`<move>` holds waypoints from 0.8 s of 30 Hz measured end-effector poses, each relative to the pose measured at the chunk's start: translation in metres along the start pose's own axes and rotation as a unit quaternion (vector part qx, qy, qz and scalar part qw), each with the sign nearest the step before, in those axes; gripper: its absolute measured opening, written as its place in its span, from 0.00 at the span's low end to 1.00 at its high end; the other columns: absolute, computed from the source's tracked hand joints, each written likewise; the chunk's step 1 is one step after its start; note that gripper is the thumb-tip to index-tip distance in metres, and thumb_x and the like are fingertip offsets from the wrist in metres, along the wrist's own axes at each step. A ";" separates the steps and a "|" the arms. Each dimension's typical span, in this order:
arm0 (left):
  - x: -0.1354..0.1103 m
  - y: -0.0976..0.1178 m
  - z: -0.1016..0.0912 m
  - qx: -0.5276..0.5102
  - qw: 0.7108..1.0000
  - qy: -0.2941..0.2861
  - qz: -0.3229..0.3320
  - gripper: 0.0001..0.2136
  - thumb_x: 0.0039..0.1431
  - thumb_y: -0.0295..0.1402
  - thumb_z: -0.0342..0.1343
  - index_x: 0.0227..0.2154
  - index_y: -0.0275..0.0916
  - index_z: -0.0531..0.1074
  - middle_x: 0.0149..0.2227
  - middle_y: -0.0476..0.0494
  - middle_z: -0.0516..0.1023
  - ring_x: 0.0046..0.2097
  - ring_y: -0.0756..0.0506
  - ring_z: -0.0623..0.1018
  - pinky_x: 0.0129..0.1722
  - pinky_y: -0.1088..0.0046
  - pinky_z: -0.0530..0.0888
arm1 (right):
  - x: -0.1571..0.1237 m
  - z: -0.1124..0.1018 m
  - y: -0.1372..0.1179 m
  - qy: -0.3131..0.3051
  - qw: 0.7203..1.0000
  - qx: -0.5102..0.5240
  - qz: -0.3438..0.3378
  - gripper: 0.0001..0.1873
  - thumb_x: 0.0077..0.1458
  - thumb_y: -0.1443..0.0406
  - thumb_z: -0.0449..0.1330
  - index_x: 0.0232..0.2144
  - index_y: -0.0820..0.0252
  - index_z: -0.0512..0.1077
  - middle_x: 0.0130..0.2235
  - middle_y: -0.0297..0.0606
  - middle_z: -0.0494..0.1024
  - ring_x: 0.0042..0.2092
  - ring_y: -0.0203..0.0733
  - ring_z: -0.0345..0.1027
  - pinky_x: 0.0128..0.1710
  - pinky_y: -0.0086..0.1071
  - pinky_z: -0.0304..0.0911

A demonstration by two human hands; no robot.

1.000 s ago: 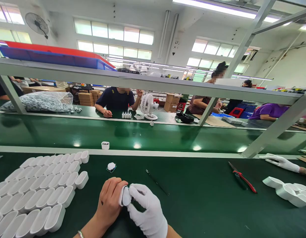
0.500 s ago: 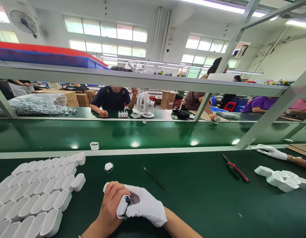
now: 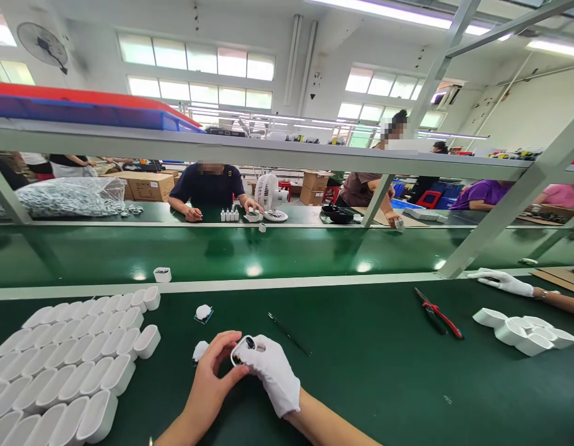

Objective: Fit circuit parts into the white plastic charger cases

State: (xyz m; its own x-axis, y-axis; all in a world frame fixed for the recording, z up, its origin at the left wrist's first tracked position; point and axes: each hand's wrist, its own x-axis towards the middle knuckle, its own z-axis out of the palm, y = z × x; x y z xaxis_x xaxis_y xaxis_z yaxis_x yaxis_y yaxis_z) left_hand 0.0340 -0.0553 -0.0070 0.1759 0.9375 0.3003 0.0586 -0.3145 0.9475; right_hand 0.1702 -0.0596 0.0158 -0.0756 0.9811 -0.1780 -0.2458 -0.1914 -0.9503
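Observation:
My right hand [image 3: 271, 375], in a white glove, grips a small white oval casing [image 3: 243, 350] with a dark inside, held up off the green table. My bare left hand [image 3: 211, 376] curls beside it, with thumb and fingertips touching the casing's left edge. Just left of my left hand a small white piece [image 3: 199, 350] lies on the table. Farther back sits a white pad on a small square base [image 3: 204, 313].
Rows of white oval casings [image 3: 68, 365] fill the table's left. Black tweezers [image 3: 289, 334] and red-handled cutters [image 3: 438, 313] lie on the mat. At right, more casings [image 3: 523, 327] and a co-worker's gloved hand [image 3: 500, 282]. A small white cup [image 3: 162, 274] rides the green conveyor; people sit beyond.
The casing has turned so its open dark side faces up. My left hand has loosened from a wrap to a fingertip touch. A small white piece now lies on the table beside it.

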 end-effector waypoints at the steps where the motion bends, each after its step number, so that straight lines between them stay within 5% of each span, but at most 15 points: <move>1: 0.001 0.000 0.000 -0.031 0.999 -0.005 -0.036 0.21 0.48 0.46 0.62 0.42 0.40 0.74 0.46 0.39 0.76 0.47 0.39 0.75 0.45 0.65 0.75 | 0.002 -0.002 0.000 -0.007 1.000 -0.027 0.009 0.23 0.33 0.50 0.69 0.22 0.62 0.69 0.22 0.31 0.69 0.25 0.34 0.64 0.28 0.28 0.61; 4: 0.006 -0.002 -0.004 -0.085 0.988 -0.011 -0.131 0.21 0.48 0.48 0.61 0.40 0.39 0.77 0.41 0.41 0.80 0.45 0.39 0.77 0.45 0.67 0.75 | 0.008 -0.016 -0.007 -0.018 0.987 -0.159 -0.005 0.26 0.47 0.44 0.57 0.23 0.63 0.70 0.20 0.34 0.69 0.22 0.36 0.64 0.23 0.30 0.60; 7: 0.010 -0.003 -0.007 -0.108 0.977 0.011 -0.183 0.21 0.46 0.49 0.62 0.39 0.39 0.78 0.39 0.43 0.81 0.44 0.39 0.77 0.45 0.68 0.75 | 0.009 -0.038 -0.023 0.074 0.950 -0.294 -0.073 0.21 0.54 0.50 0.53 0.25 0.61 0.72 0.24 0.37 0.73 0.26 0.39 0.66 0.27 0.32 0.60; 11: 0.010 -0.001 -0.006 -0.109 0.978 0.000 -0.177 0.21 0.45 0.49 0.62 0.37 0.38 0.79 0.37 0.42 0.81 0.43 0.39 0.77 0.44 0.68 0.75 | 0.009 -0.066 -0.038 0.223 0.777 -0.575 -0.127 0.05 0.46 0.62 0.62 0.27 0.57 0.75 0.31 0.42 0.75 0.33 0.46 0.69 0.29 0.35 0.59; 14: 0.009 0.003 -0.002 -0.114 0.978 -0.005 -0.175 0.21 0.45 0.49 0.62 0.36 0.38 0.79 0.36 0.42 0.81 0.42 0.38 0.78 0.44 0.67 0.75 | 0.011 -0.075 -0.034 0.204 0.735 -0.641 -0.087 0.02 0.42 0.69 0.64 0.23 0.57 0.74 0.27 0.41 0.74 0.27 0.43 0.68 0.24 0.31 0.55; 17: 0.009 0.008 0.002 -0.116 0.977 0.021 -0.175 0.21 0.44 0.49 0.62 0.35 0.38 0.79 0.35 0.42 0.81 0.42 0.37 0.78 0.44 0.64 0.75 | 0.012 -0.072 -0.028 0.192 0.749 -0.628 -0.092 0.06 0.49 0.72 0.59 0.26 0.56 0.73 0.25 0.35 0.73 0.23 0.38 0.66 0.22 0.29 0.53; 20: 0.010 0.010 0.004 -0.117 0.976 0.044 -0.181 0.20 0.44 0.50 0.62 0.33 0.38 0.79 0.35 0.43 0.82 0.43 0.37 0.78 0.45 0.64 0.75 | 0.010 -0.061 -0.028 0.121 0.767 -0.595 -0.209 0.08 0.55 0.71 0.54 0.33 0.54 0.71 0.27 0.32 0.74 0.26 0.35 0.67 0.26 0.28 0.56; 24: 0.011 0.009 0.004 -0.109 0.975 0.057 -0.188 0.21 0.43 0.50 0.62 0.34 0.39 0.79 0.36 0.43 0.82 0.43 0.38 0.78 0.46 0.67 0.74 | 0.008 -0.051 -0.031 0.062 0.662 -0.627 -0.406 0.07 0.55 0.72 0.55 0.32 0.55 0.70 0.31 0.32 0.76 0.31 0.36 0.66 0.39 0.32 0.55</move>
State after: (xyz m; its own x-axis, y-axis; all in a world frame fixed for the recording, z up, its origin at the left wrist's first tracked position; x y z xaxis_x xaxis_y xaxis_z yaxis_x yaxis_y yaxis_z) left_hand 0.0399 -0.0483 0.0040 0.0713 0.9948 -0.0731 -0.1150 0.0810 0.9901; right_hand 0.2265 -0.0447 0.0308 -0.3104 0.7564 0.5757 0.8446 0.4974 -0.1981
